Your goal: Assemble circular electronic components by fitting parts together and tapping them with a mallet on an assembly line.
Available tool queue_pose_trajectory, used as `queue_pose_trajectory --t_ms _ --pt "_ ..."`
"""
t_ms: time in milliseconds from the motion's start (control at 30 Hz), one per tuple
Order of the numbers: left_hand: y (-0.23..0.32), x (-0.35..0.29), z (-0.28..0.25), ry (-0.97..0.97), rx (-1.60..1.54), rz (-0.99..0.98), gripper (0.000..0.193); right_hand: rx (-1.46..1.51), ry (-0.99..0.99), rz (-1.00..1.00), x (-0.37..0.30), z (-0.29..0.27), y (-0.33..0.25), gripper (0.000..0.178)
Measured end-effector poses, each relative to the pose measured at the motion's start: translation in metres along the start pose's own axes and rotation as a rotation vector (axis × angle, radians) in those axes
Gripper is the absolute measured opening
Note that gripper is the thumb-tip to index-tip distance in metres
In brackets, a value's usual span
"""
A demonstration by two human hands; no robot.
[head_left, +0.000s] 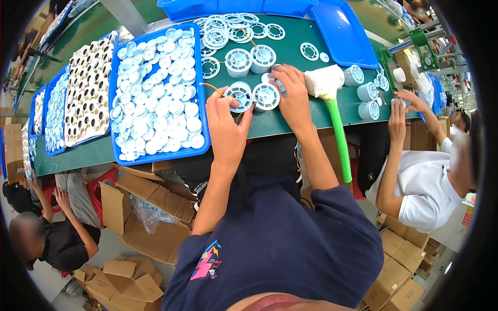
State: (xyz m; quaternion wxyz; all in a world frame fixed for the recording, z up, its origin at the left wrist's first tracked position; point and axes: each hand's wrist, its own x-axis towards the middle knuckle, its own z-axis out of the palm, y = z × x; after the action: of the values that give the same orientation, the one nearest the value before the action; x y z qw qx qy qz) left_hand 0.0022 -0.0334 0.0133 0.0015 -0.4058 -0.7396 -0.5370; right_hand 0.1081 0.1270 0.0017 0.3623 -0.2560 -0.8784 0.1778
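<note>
My left hand (227, 122) is closed at the table's near edge, thumb and fingers pinching a pale blue, spoked round plastic housing (239, 96). An orange wire (210, 86) runs out beside it. Touching that housing on its right is a second spoked housing (266, 97). My right hand (293, 96) curls its fingers beside the second one, over a pale piece they mostly hide. A small white disc (266, 78) lies by its fingertips. Just behind stand two more housings, a left one (238, 62) and a right one (263, 58), with orange wires.
A mallet with a white-wrapped head (326, 82) and green handle (338, 137) lies right of my hand. On the left, a blue tray (206, 132) holds many pale discs. Spoked rings (216, 33) lie behind. A co-worker's hands (398, 111) are near further housings (368, 110) at the right.
</note>
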Motion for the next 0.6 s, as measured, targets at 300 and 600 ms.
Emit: queue_pose_trajectory --t_ms 300,600 --pt "-0.009 0.009 0.008 -0.031 0.042 0.003 0.048 0.007 -0.128 -0.08 0.001 -0.012 0.0 0.039" --pt "-0.009 0.016 0.009 0.008 0.023 0.005 0.052 0.118 0.17 -0.007 0.004 -0.025 -0.019 0.028"
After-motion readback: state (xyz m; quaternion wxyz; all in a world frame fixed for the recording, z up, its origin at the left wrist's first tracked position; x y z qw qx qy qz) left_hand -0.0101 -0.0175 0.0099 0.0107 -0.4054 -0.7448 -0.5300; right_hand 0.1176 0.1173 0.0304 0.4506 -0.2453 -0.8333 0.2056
